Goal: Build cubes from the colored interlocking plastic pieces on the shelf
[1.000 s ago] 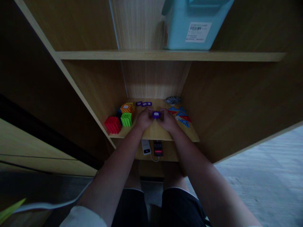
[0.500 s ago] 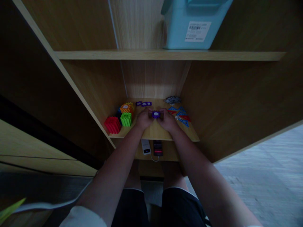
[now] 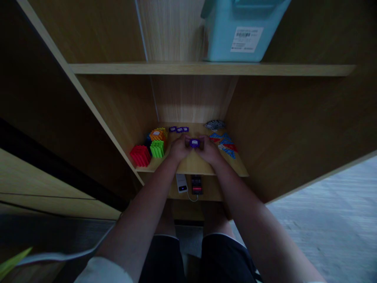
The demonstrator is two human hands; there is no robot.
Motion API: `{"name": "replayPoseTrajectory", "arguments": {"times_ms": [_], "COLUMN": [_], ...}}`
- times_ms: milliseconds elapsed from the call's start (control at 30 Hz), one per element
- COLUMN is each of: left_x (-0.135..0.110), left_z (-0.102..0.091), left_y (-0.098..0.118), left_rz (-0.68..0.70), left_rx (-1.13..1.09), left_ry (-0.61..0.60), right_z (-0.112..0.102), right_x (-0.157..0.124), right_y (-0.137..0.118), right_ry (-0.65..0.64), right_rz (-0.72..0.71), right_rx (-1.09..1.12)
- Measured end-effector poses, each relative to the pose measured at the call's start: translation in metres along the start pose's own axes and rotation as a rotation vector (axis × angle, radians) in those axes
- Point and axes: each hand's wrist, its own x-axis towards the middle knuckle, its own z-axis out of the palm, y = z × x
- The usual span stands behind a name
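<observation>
A small purple piece with a white label [image 3: 194, 143] is held between my two hands, just above the middle shelf [image 3: 194, 164]. My left hand [image 3: 180, 147] pinches its left edge with closed fingers. On its right edge, my right hand [image 3: 208, 148] is closed the same way. Similar purple pieces [image 3: 179, 129] lie at the back of the shelf, beyond my left hand. Blue and red flat lattice pieces [image 3: 226, 145] rest just right of my right hand. My fingertips are partly hidden in the dim light.
Red [image 3: 140, 156], green [image 3: 157, 149] and orange blocks [image 3: 158, 134] stand at the shelf's left side. A dark patterned bundle [image 3: 215, 125] lies at the back right. Below are a white power bank [image 3: 182, 183] and a cabled phone [image 3: 196, 184]. A blue bin [image 3: 224, 39] sits above.
Hardly anything differs; the purple piece has tilted or shifted very slightly between my fingers. Both hands stay in the same place.
</observation>
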Motion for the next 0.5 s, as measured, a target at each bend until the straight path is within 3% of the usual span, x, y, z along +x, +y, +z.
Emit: {"name": "replayPoseTrajectory", "arguments": {"times_ms": [500], "left_x": [0.0018], "left_z": [0.0024], "left_y": [-0.008], "left_rz": [0.045], "left_rx": [-0.027], "left_ry": [-0.024], "right_z": [-0.0016], "right_x": [0.0009], "right_y": [-0.0007], "right_ry": [-0.029], "right_rz": [-0.003], "right_rx": [0.048]}}
